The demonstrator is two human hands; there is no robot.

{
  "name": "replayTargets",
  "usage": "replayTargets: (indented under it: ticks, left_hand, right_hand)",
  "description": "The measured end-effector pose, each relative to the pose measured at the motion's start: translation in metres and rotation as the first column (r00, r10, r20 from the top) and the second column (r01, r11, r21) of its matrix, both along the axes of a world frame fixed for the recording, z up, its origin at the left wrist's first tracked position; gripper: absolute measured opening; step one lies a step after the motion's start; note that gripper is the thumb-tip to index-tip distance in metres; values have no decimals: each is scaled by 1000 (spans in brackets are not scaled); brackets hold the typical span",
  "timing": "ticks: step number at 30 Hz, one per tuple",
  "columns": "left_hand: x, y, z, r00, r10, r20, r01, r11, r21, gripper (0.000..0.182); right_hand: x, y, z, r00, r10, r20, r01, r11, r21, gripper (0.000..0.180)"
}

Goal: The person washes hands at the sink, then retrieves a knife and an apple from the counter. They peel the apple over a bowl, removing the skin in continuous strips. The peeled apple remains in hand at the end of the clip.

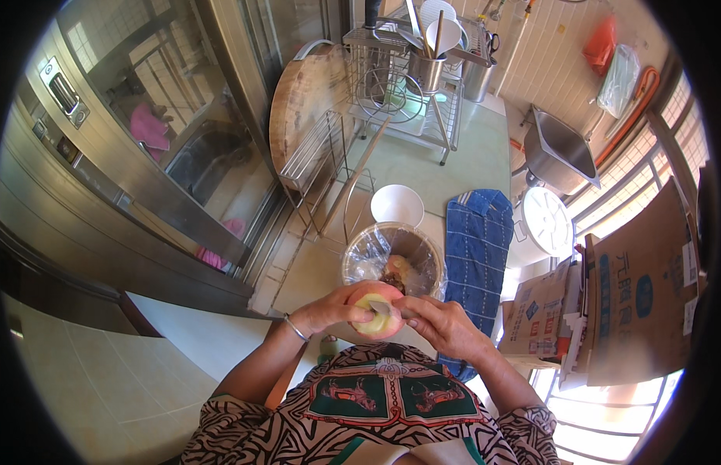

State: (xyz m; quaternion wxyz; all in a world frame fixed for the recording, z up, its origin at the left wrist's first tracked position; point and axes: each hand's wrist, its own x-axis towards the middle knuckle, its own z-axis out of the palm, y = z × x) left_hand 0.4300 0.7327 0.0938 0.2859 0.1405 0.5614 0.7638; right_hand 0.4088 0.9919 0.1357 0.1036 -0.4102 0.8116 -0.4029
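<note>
A partly peeled apple (366, 299) sits in my left hand (330, 306), with fingers around its left side and the thumb on the pale flesh. Red-pink skin still rings the flesh. My right hand (448, 326) grips a small knife (381, 307), its short blade against the cut face of the apple; the handle is mostly hidden by the fingers. Just beyond both hands stands a round bin (433, 247) lined with clear plastic. Fruit scraps (397, 267) lie inside it.
A white bowl (397, 205) stands behind the bin. A blue checked cloth (478, 250) lies to the right, near a lidded white bucket (546, 221) and cardboard boxes (634, 296). Farther off are a wire dish rack (448, 125), a round wooden board (305, 110) and a steel sink (561, 148).
</note>
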Motion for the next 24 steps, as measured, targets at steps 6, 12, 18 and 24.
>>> replayTargets:
  ticks: [6, 12, 18, 24]
  left_hand:
    - [-10, -6, 4, 994, -93, -53, 89, 993, -77, 69]
    - [-8, -2, -8, 1000, 18, 4, -18, 999, -43, 71]
    - [6, 18, -25, 942, 314, 114, -325, 941, 90, 73]
    - [9, 24, -28, 908, 357, 221, -401, 893, 204, 68]
  right_hand:
    - [-1, -1, -6, 999, 17, 48, -14, 998, -69, 33]
    - [-1, -1, -14, 999, -34, -4, 34, 996, -78, 31]
    - [6, -3, -17, 992, -127, -19, 126, 992, -19, 32]
    - [9, -10, -20, 956, -194, -222, 205, 978, 26, 49]
